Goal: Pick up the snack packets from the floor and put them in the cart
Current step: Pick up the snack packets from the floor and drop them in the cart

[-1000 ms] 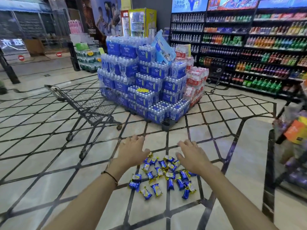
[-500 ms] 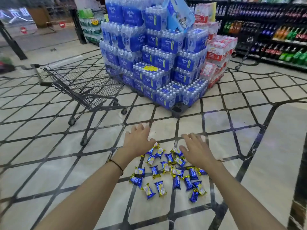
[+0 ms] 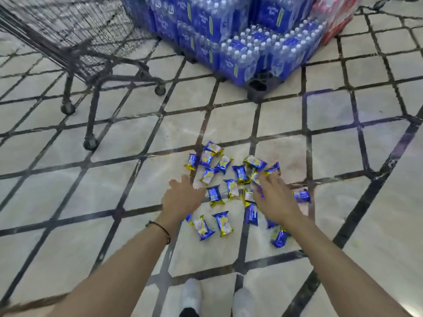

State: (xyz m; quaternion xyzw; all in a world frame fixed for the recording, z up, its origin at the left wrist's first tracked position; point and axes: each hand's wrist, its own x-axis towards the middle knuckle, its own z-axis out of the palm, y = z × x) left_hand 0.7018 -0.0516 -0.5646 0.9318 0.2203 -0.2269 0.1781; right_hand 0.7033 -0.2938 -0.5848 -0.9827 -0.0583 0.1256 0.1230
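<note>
Several blue and yellow snack packets (image 3: 231,188) lie scattered on the tiled floor in front of me. My left hand (image 3: 182,199) hovers over the left side of the pile, fingers apart, holding nothing. Over the right side of the pile is my right hand (image 3: 274,197), its fingertips down among the packets; blur hides whether it grips one. The dark wire shopping cart (image 3: 75,35) stands at the upper left, its wheels on the floor beyond my left hand.
A pallet stack of blue shrink-wrapped water bottle packs (image 3: 240,40) rises straight ahead, with red packs (image 3: 336,17) at its right. My white shoes (image 3: 192,296) show at the bottom edge. The floor is pale tile with dark grid lines.
My view has tilted down and come closer to the floor. Both hands have dropped onto the pile, the right one now touching the packets.
</note>
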